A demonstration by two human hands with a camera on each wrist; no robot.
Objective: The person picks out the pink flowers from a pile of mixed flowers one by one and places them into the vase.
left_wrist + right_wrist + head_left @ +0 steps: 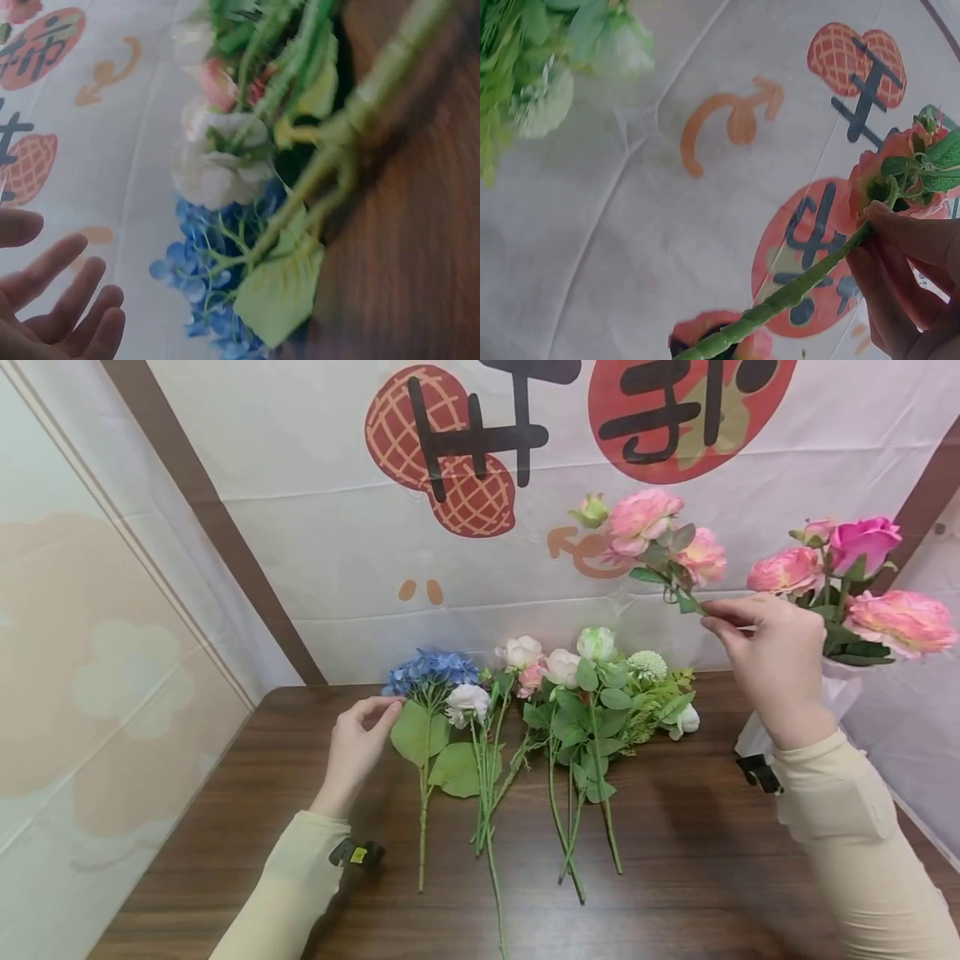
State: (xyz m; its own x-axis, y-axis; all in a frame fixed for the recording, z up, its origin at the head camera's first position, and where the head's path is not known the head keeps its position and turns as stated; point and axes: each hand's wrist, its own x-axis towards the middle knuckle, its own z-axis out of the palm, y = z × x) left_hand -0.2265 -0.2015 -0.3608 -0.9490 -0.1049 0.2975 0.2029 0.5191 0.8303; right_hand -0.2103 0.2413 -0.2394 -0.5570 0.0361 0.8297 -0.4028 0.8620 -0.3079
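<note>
In the head view my right hand (780, 660) pinches the stem of a pink peony spray (645, 518), raised in front of the backdrop. The right wrist view shows thumb and fingers on its green stem (787, 295) just below the blooms. My left hand (354, 752) is beside a blue hydrangea (435, 670) that lies on the table with large leaves. In the left wrist view the left fingers (67, 292) are loosely extended and spread, apart from the blue petals. To the right, a white vase (840, 689) holds several pink flowers (862, 547), partly behind my right hand.
Several flowers lie in a row along the back of the brown table (300, 860), including a white bloom (467, 703), a pale green bloom (596, 643) and a round pompom flower (647, 666). Their stems point toward me. A printed cloth backdrop (315, 552) hangs behind.
</note>
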